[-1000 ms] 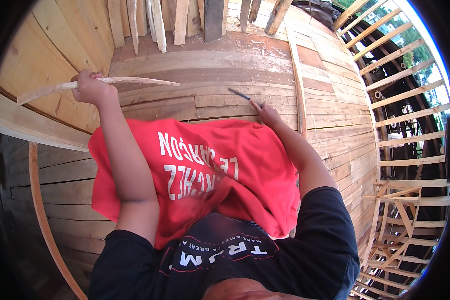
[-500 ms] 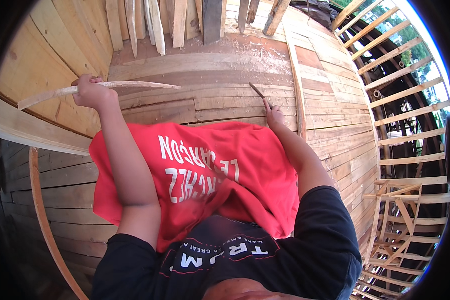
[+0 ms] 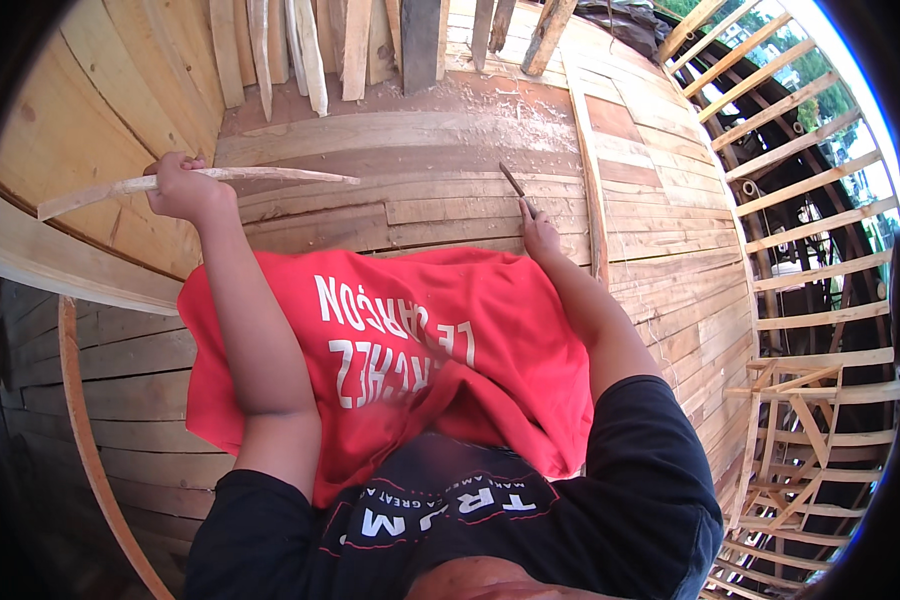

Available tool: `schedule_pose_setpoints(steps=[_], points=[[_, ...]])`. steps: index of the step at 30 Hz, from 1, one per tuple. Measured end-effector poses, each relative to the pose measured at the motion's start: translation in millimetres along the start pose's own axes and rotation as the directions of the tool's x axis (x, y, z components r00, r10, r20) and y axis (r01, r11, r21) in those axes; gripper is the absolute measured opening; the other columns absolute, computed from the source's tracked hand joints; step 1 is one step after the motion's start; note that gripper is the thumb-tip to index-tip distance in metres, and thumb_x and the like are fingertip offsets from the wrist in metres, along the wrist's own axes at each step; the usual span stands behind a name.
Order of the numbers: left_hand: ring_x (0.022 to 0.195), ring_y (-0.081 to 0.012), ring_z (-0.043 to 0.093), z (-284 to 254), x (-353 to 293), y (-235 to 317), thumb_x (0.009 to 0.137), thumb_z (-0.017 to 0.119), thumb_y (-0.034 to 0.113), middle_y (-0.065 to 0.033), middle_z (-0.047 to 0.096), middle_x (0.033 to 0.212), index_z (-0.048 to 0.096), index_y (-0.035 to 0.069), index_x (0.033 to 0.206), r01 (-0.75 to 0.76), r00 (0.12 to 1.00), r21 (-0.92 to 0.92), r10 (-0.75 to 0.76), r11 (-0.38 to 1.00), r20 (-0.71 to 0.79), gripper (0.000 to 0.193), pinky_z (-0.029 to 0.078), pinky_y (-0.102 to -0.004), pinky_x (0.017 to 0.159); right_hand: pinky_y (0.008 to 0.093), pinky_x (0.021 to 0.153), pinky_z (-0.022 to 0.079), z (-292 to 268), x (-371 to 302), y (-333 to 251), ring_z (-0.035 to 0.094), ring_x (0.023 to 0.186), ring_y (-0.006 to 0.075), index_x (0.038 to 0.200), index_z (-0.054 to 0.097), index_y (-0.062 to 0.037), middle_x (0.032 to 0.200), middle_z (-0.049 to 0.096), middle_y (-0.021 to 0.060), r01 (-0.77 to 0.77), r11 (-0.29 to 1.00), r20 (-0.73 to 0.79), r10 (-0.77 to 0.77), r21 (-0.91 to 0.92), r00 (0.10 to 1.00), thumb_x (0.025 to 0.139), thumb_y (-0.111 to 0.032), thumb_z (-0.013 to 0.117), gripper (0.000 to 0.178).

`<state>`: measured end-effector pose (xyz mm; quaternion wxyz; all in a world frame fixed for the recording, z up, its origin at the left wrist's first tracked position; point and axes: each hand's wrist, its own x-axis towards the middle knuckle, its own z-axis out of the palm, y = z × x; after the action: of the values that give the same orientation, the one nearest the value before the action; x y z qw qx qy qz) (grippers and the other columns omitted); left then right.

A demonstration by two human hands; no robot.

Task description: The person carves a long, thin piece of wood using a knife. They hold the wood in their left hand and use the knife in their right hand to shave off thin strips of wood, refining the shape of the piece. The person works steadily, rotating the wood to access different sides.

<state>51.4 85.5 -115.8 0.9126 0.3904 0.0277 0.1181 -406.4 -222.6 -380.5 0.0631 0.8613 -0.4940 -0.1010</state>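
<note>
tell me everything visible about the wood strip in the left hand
The wood strip is long, thin, pale and bowed, broader at its left end and tapering at its right. The left hand grips it near mid-length, holding it roughly crosswise. Whether its left end touches the boards behind is unclear.

White capitals (image 3: 374, 372) on red cloth (image 3: 530, 350), white lettering (image 3: 478, 502) on black shirt (image 3: 650, 460), seemingly creased

Left hand (image 3: 180, 190), strip (image 3: 280, 174); right hand (image 3: 540, 232), knife (image 3: 511, 179)
</note>
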Motion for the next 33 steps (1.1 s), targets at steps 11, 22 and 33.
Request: schedule_pose_setpoints(steps=[11, 22, 33], points=[[0.055, -0.0139, 0.040, 5.8, -15.0, -8.2, 0.068, 0.051, -0.006, -0.0020, 0.038, 0.063, 0.038, 0.007, 0.065, 0.036, 0.998, 0.006, -0.037, 0.999, 0.050, 0.019, 0.035, -0.0273, 0.052, 0.0487, 0.061, 0.056, -17.8, 15.4, -27.4, 0.066, 0.074, 0.0383, 0.157, 0.010, -0.0233, 0.103, 0.054, 0.0267, 0.167, 0.983, -0.016, -0.166, 0.070, 0.986, 0.091, -0.006, 0.044, 0.076], [0.055, -0.0134, 0.035, 16.3, -32.0, -6.4, 0.068, 0.051, -0.003, -0.0014, 0.034, 0.062, 0.035, 0.009, 0.065, 0.030, 0.988, 0.015, -0.032, 0.999, 0.152, 0.021, 0.034, -0.0291, 0.053, 0.0436, 0.062, 0.057, -14.5, 57.6, -48.0, 0.067, 0.073, 0.0326, 0.157, 0.014, -0.0236, 0.100, 0.056, 0.0217, 0.117, 0.993, -0.018, -0.117, -0.003, 0.993, 0.094, -0.010, 0.045, 0.071], [0.058, -0.0122, 0.033, 17.6, -25.6, -10.5, 0.071, 0.052, -0.001, 0.0001, 0.033, 0.065, 0.034, 0.013, 0.070, 0.012, 0.968, -0.003, -0.011, 1.000, 0.252, 0.022, 0.032, -0.0294, 0.056, 0.0459, 0.063, 0.055, -42.4, 50.2, -102.4, 0.065, 0.070, 0.0354, 0.156, 0.016, -0.0174, 0.098, 0.057, 0.0222, 0.484, 0.869, -0.157, -0.466, 0.102, 0.871, 0.092, -0.008, 0.043, 0.070]])
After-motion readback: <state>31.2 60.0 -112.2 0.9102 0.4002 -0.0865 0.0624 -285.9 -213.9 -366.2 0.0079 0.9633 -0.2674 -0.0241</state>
